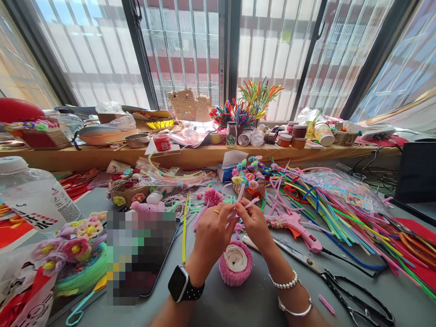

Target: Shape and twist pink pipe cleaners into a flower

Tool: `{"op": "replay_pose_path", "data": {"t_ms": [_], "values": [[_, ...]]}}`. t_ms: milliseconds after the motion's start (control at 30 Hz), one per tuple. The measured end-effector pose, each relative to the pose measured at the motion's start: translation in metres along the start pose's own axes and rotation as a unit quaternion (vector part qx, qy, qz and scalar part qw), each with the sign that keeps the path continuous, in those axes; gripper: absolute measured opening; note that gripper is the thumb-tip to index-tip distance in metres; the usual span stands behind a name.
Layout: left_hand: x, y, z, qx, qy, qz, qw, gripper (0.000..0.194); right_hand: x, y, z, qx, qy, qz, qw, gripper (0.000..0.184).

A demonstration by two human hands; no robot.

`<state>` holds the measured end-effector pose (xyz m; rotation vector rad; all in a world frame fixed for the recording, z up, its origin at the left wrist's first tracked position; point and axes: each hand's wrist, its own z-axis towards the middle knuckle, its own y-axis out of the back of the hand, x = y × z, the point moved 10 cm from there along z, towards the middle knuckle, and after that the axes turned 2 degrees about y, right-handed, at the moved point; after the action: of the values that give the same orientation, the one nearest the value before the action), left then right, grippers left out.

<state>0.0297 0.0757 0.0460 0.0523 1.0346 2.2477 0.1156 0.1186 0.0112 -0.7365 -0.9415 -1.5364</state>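
Close together over the middle of the table, my left hand and my right hand pinch a pale pink pipe cleaner. Its ends stick up and to the right past my fingertips; the part between the fingers is hidden. Directly below sits a fuzzy pink round pot with a rolled white filling. A pink glue gun lies right of my right hand, its cord trailing right. Large scissors with black handles lie beside my right forearm.
A tablet with a pixelated screen lies left of my left wrist. Fuzzy flowers on a green ring and a clear bottle stand farther left. Bundled pipe cleaners cover the right side. A flower basket stands behind my hands.
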Motion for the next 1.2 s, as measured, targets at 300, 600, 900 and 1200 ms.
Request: {"op": "replay_pose_path", "data": {"t_ms": [300, 600, 900, 1200], "values": [[0.0, -0.001, 0.0, 0.002, -0.027, 0.005, 1.0, 0.018, 0.0, 0.002, -0.001, -0.012, 0.003, -0.044, 0.999, 0.029], [0.029, -0.019, -0.002, 0.123, 0.155, -0.282, 0.939, 0.019, 0.008, -0.007, -0.003, 0.042, 0.034, -0.031, 0.998, 0.026], [0.036, -0.05, -0.017, 0.215, 0.327, -0.568, 0.725, 0.023, 0.014, -0.009, -0.004, 0.06, 0.034, 0.057, 0.996, 0.023], [0.056, -0.047, -0.021, 0.092, 0.396, -0.563, 0.719, 0.02, -0.001, 0.015, -0.001, -0.038, -0.046, 0.229, 0.972, 0.014]]}}
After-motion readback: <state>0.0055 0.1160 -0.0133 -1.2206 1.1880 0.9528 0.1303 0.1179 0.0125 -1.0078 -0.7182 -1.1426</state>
